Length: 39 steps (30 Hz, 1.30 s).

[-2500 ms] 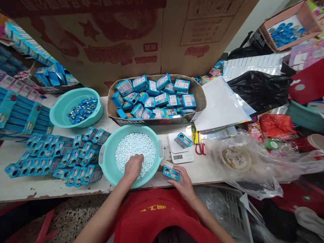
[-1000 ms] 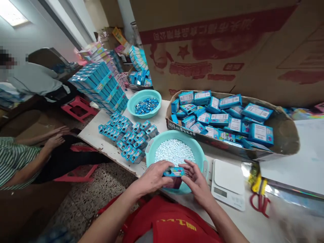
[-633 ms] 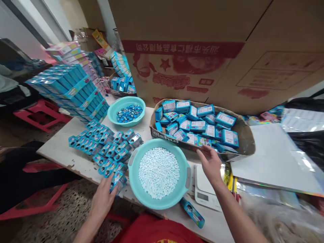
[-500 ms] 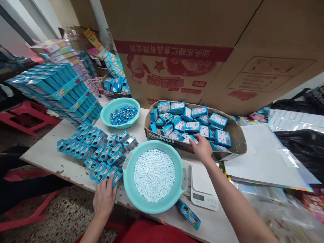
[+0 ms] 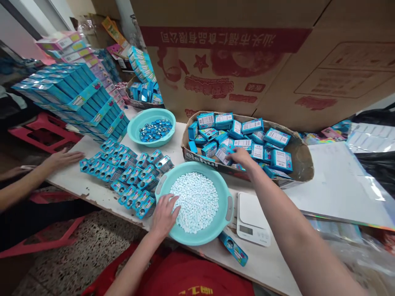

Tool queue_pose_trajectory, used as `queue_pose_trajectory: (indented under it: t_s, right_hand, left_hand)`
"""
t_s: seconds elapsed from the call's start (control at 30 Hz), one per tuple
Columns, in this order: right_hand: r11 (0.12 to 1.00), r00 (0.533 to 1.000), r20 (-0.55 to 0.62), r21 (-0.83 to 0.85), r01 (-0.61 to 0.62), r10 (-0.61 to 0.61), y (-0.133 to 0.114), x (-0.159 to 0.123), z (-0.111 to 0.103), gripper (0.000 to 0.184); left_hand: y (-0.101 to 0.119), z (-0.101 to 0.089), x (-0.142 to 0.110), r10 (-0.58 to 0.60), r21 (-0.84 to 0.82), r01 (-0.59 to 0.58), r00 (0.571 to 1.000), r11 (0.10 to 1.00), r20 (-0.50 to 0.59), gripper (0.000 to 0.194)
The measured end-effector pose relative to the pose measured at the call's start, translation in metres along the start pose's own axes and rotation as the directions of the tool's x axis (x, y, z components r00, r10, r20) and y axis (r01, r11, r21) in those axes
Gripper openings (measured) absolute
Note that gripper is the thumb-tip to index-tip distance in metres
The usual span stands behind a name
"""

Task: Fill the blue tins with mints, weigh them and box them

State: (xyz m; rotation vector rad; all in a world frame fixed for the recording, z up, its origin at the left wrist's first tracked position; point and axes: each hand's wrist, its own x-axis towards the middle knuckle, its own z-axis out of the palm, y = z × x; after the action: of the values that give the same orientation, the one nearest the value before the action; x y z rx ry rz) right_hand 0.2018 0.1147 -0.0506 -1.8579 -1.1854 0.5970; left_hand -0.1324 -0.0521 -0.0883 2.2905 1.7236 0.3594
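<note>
Blue boxes [image 5: 243, 144], small oblongs of glossy card with white printed panels, jumbled at every angle in a long cardboard tray [image 5: 299, 165] right of centre in the frame, brown-walled and rounded at the ends. Right hand [image 5: 240, 157] reaching over the near wall of the tray, fingers bent down among the boxes at its front; cannot tell about a firm grip on any of them. Left hand [image 5: 165, 213] just below centre, over the left rim of a round turquoise bowl [image 5: 197, 239], released, with fingers parted and gently curved above the edge of the contents: a pebbly layer of pale, faintly bluish pellets [image 5: 196, 199]. Beside the bowl, at lower centre right, a lone box [image 5: 233, 248] lying aslant, with a round recess near one end. Close by, a flat white scale [image 5: 251, 211] with a small grey display. Left of the bowl, slanting rows of recessed boxes [image 5: 131, 176] packed closely together. Farther up, a turquoise basin [image 5: 157, 144] holding shiny blue and silvery discs [image 5: 156, 130]. Upper left, a tall blue stack [image 5: 83, 98] of bundled packs. Near the left edge, a co-worker's hand [image 5: 66, 159], flattened on the table [image 5: 262, 267], white-topped and chipped to brown along the near edge.
</note>
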Motion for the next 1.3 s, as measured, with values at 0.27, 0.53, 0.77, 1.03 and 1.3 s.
queue_pose_trajectory:
  t_s: [0.27, 0.53, 0.77, 1.03, 1.3]
  right_hand:
    - [0.896, 0.990, 0.128, 0.444, -0.010, -0.052, 0.007, -0.137, -0.031, 0.059]
    - [0.919, 0.997, 0.066, 0.390, -0.063, 0.041, 0.039, -0.207, 0.028, 0.040]
    - [0.967, 0.990, -0.066, 0.232, -0.104, 0.122, 0.035, -0.207, 0.033, 0.044]
    - [0.920, 0.985, 0.170, 0.386, -0.072, 0.006, 0.011, -0.205, 0.029, 0.036]
    - [0.976, 0.956, 0.262, 0.204, 0.075, -0.128, 0.018, -0.226, 0.033, 0.033]
  left_hand:
    - [0.037, 0.066, 0.082, -0.128, 0.024, 0.125, 0.973, 0.992, 0.192, 0.061]
    - [0.086, 0.077, 0.046, 0.287, -0.126, -0.258, 0.861, 0.958, 0.420, 0.045]
    - [0.040, 0.035, 0.017, 0.346, -0.055, -0.408, 0.685, 0.911, 0.641, 0.040]
    - [0.023, 0.035, 0.034, 0.034, -0.118, 0.039, 0.829, 0.992, 0.558, 0.021]
    - [0.060, -0.011, 0.050, -0.253, -0.862, 0.449, 0.885, 0.236, 0.391, 0.030]
